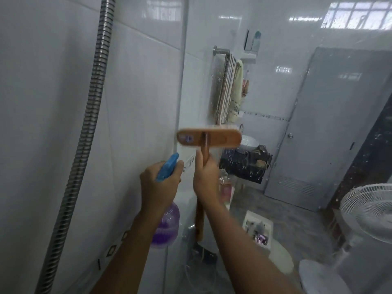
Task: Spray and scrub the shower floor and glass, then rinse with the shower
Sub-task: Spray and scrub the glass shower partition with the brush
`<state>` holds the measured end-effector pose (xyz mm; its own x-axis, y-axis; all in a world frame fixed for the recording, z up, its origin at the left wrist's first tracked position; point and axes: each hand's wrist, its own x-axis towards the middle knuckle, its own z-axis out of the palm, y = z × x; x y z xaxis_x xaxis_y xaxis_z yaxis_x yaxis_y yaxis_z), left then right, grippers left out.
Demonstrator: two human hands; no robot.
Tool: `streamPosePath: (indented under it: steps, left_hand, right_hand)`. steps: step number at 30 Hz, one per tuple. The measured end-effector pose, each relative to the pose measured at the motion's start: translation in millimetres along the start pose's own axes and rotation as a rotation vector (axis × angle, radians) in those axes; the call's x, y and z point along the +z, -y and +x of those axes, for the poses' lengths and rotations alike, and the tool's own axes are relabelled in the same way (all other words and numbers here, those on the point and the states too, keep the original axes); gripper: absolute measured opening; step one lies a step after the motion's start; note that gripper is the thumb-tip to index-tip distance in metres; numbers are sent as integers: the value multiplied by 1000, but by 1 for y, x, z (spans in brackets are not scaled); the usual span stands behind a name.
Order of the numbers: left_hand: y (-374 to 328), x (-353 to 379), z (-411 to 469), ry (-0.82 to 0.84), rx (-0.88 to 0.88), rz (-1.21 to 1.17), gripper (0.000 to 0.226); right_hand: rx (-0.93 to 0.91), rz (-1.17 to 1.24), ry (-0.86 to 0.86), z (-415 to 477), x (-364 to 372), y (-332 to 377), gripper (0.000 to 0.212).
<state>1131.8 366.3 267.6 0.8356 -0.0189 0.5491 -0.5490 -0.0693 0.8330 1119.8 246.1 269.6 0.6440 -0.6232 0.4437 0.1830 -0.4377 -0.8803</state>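
Observation:
My left hand (158, 185) grips a spray bottle (166, 223) with a blue trigger head and purple liquid, its nozzle aimed at the glass. My right hand (206, 179) is closed around the wooden handle of a scrub brush (209, 138). The orange-brown brush head is pressed flat against the shower glass (275, 85) at chest height, bristles facing away from me. Water drops and streaks cover the glass. The shower floor is hidden below the frame.
A metal shower hose (89, 124) hangs down the white tiled wall at left. Through the glass I see a towel rack with towels (229, 90), a grey door (331, 128), a white fan (369, 211) and a small white box on the floor (257, 229).

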Motion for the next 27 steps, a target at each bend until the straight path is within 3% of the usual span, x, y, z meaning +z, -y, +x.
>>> streamPosePath:
  steps: [5,9,14,20,27]
  left_hand:
    - [17,3,-16,45,-20,18,32]
    - [27,8,-30,95,-69,36,30]
    - [37,18,-46,119,-183,52,27]
    - [41,28,-48,205,-164,35,38]
    - [32,33,-42,188,-217,40,33]
  right_hand:
    - [236,-70,67,-81,-19,-90,30]
    - [137,-4,-46,-55,-36,-60,26]
    - [30,41,-122,0,-66,-5,37]
    - [10,13,-55,-4,-77,1,30]
    - [17,-10,-61,-2,-72,-2,35]
